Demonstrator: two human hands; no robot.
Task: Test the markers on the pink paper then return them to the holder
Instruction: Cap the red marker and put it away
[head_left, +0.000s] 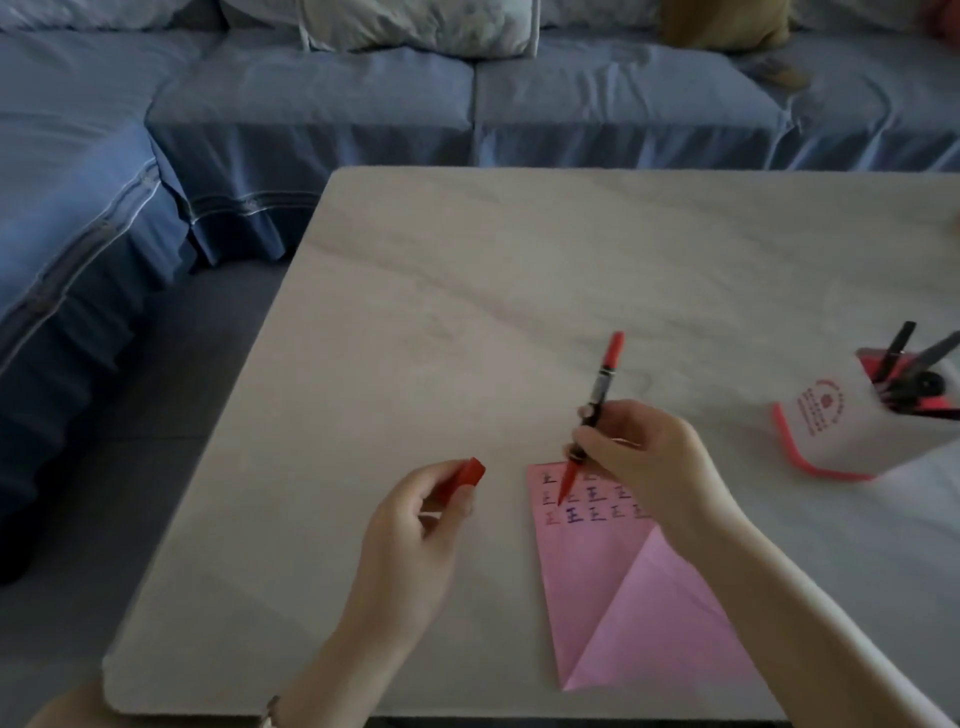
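A pink paper (597, 582) lies on the pale marble table (467, 312), one corner folded over, with rows of small red and blue marks near its top. My right hand (644, 462) grips a red marker (602, 384), uncapped, its red tip touching the paper among the marks. My left hand (415, 525) hovers left of the paper, pinching the red cap (467, 474). The white holder with a pink rim (852, 421) stands at the right, with several dark markers (904, 364) inside.
A blue sofa (311, 114) wraps around the far and left sides of the table, with cushions (421, 23) on it. Dark floor lies between sofa and table at the left. The table's near edge runs just under my wrists.
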